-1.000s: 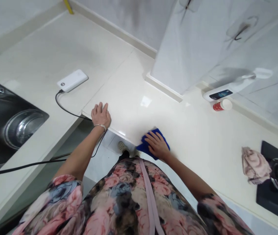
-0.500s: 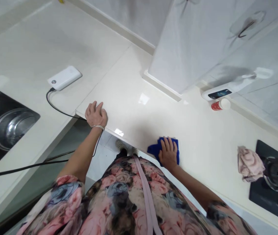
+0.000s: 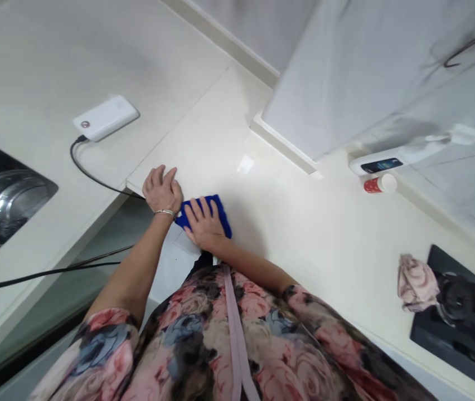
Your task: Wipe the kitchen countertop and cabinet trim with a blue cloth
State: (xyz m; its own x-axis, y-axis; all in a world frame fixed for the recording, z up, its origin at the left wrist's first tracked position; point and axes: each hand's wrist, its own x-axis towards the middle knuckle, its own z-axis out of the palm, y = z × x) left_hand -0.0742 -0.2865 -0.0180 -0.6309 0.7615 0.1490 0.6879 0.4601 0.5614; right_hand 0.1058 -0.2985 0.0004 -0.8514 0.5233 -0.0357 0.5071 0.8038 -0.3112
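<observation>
**Right hand flat on blue cloth, left hand braced at counter edge**

Head view: person stands at a cream stone countertop (image 3: pixel 277 234), looking down. Floral garment (image 3: pixel 191 340) fills bottom of frame, with a pale strap (image 3: pixel 232 340) down the front.

Right hand (image 3: pixel 204 223): open, fingers spread, lying flat on the blue cloth (image 3: pixel 219 210) at centre. Not pinched or closed round it. Palm contact looks set to press the cloth against the stone.

Left hand (image 3: pixel 162 190): fingers lightly curled, resting on the stone just beside the cloth, holding nothing. Sits near the counter edge, probably as a brace. Bracelet (image 3: pixel 164 211) on wrist.

Upper left: white power bank (image 3: pixel 106 118) lying flat, its black cable (image 3: pixel 91 174) running down toward the edge by the left hand. Far left: dark unit with a steel bowl (image 3: pixel 3 209), exact type unclear.

Right: white device (image 3: pixel 379 165) and small red-and-white cylinder (image 3: pixel 380 184) against the wall. Lower right: crumpled pink cloth (image 3: pixel 416 283) at the edge of a black gas hob (image 3: pixel 463 334).
</observation>
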